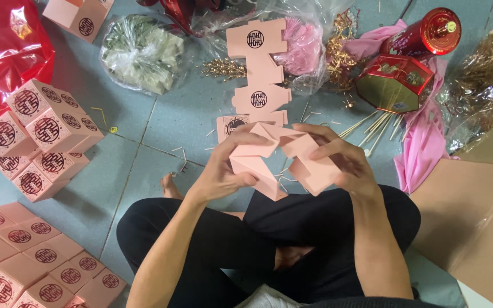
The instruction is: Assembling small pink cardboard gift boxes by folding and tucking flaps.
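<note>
Person sits cross-legged on the tiled floor point(161, 122). Both hands work one pink box blank point(283, 157), held in the air above the lap, its long axis running left to right between the hands.

Left hand point(226, 165): clenched on the left end of the blank, fingers curled over the top flap, thumb beneath. Right hand point(340, 157): grasping the right end, fingers spread across the top, pressing a panel down. Both hands touch the blank; neither is nearer. The open flaps meet between them, at the centre, tilted slightly away from the person.

Just beyond the hands, on the floor: a flat unfolded blank point(261, 68), same pink, with round dark-red emblems, long axis running near to far. Thin sticks point(372, 122) lie scattered to its right.

Far right: a red octagonal tin point(394, 82) and a red cylinder point(426, 34) on pink cloth point(423, 142). Near right: brown cardboard point(475, 211).

Left: a stack of finished pink boxes point(41, 137); more in a row at near left point(35, 256). Nothing lies between the hands and the blank.
</note>
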